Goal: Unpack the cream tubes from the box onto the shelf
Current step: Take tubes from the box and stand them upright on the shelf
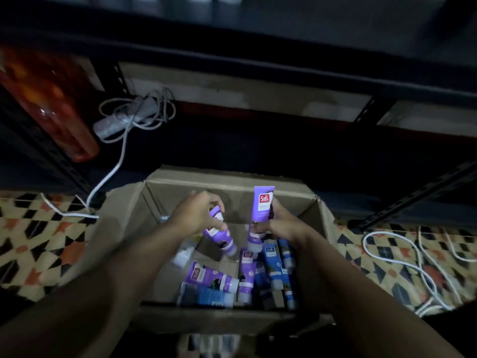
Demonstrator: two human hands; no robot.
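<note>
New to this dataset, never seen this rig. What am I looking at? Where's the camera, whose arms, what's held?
There is no robot here. A person works bare-handed, and the single camera sits on their head, looking down along their arms. An open cardboard box stands on a patterned floor in front of a dark metal shelf. The left hand holds a tilted tube and the right hand holds an upright tube, both purple. More loose tubes, purple and blue, lie in the box. A white cable trails across the floor on the left. The picture is dim and slightly blurred.
</note>
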